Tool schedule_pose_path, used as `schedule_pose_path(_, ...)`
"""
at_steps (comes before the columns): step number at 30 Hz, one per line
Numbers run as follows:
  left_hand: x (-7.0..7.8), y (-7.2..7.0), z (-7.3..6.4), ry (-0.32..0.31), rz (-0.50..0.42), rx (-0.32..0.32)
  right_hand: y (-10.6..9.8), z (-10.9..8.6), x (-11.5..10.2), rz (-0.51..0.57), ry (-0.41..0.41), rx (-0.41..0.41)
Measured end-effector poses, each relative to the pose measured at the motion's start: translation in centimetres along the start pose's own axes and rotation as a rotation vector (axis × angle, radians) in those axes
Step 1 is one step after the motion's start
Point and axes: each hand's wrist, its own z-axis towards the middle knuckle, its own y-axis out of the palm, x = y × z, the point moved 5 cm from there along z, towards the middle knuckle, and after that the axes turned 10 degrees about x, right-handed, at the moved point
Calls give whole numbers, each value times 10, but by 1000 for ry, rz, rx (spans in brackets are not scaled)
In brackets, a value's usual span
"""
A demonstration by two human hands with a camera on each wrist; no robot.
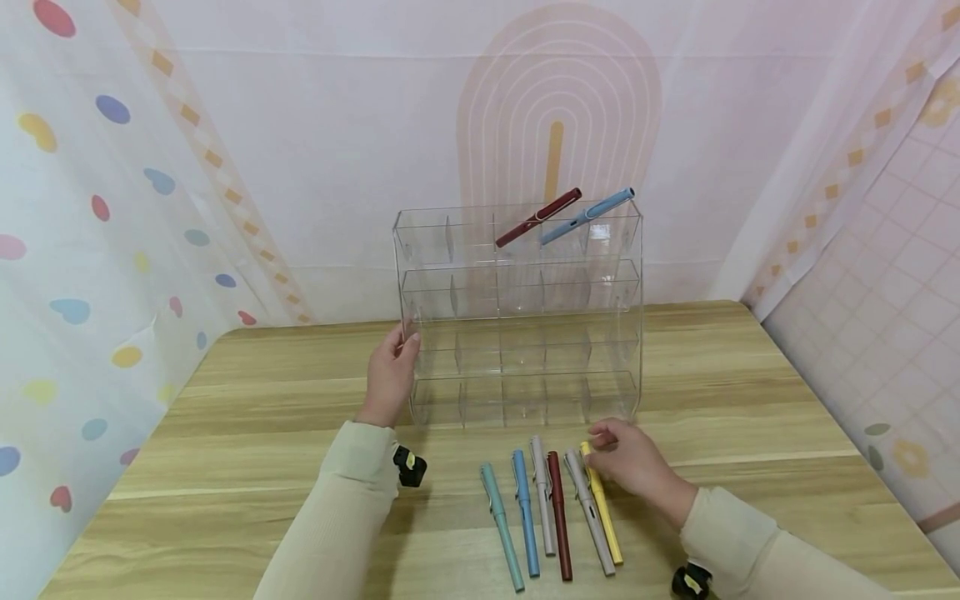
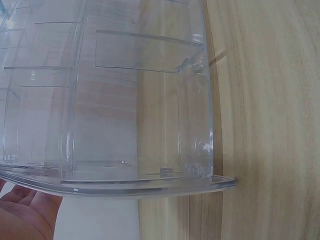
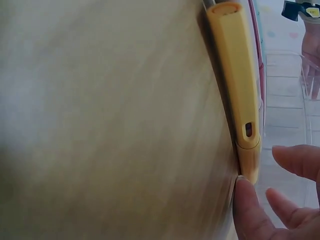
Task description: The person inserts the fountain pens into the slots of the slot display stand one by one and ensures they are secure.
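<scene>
A clear acrylic tiered rack (image 1: pixel 517 317) with divided compartments stands upright on the table. My left hand (image 1: pixel 392 375) holds its left side edge, thumb toward the front; in the left wrist view part of that hand (image 2: pixel 30 215) shows beyond the side panel (image 2: pixel 145 187). At the rack's front right, my right hand (image 1: pixel 633 458) is at the upper end of a yellow pen (image 1: pixel 602 504). The right wrist view shows one fingertip (image 3: pixel 244 187) right at the cap of the yellow pen (image 3: pixel 237 75), with the thumb held apart from it.
Left of the yellow pen lie a grey pen (image 1: pixel 590 512), a dark red pen (image 1: pixel 559 517), another grey pen (image 1: pixel 543 496), a blue pen (image 1: pixel 527 512) and a teal pen (image 1: pixel 502 525). A dark red pen (image 1: pixel 538 218) and a blue pen (image 1: pixel 588 216) lean in the rack's top tier.
</scene>
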Motion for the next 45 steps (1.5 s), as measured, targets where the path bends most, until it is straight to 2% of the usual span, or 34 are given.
schedule_pose_path(10,0,0,-1,-6,-1,-5,4,3,-4,-118,-60,-42)
schedule_pose_path(16,0,0,0,4,-18,-5,8,4,-9,-162,-67,-90)
schedule_pose_path(25,0,0,0,-13,-5,-1,12,6,-12,-266,-92,-124)
schedule_pose_path(34,1,0,1,-11,-1,-4,11,5,-14,-226,-52,-125)
schedule_pose_path(45,0,0,1,-13,-14,3,4,10,-5,-89,-7,-97)
